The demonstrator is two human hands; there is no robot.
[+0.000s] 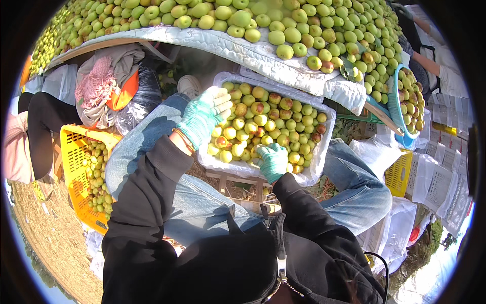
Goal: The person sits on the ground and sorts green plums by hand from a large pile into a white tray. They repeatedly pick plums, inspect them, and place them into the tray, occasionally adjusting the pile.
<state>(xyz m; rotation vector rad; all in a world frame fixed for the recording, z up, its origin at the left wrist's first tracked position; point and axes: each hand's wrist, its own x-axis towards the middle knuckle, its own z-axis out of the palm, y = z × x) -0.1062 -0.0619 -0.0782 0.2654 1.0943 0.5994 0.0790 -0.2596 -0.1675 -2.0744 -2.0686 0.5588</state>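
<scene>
A lined crate (326, 139) in front of me is full of small round green-and-red fruits (253, 119) that look like jujubes. My left hand (206, 112), in a teal knit glove, is over the crate's left edge. Its fingers stretch toward the fruits, apart from one another, and I see nothing held in them. Lower in the crate, my right hand (274, 161), in a matching glove, rests on the fruits near the front rim. Its fingers are spread over them, with the tips partly hidden.
Beyond the crate, a padded sheet (212, 43) holds a large heap of similar fruits (298, 35). A yellow crate (76, 167) with fruits stands at left; a blue basket (394, 99) leans at the right. Stacked crates (433, 177) stand farther right. Other people sit at both sides.
</scene>
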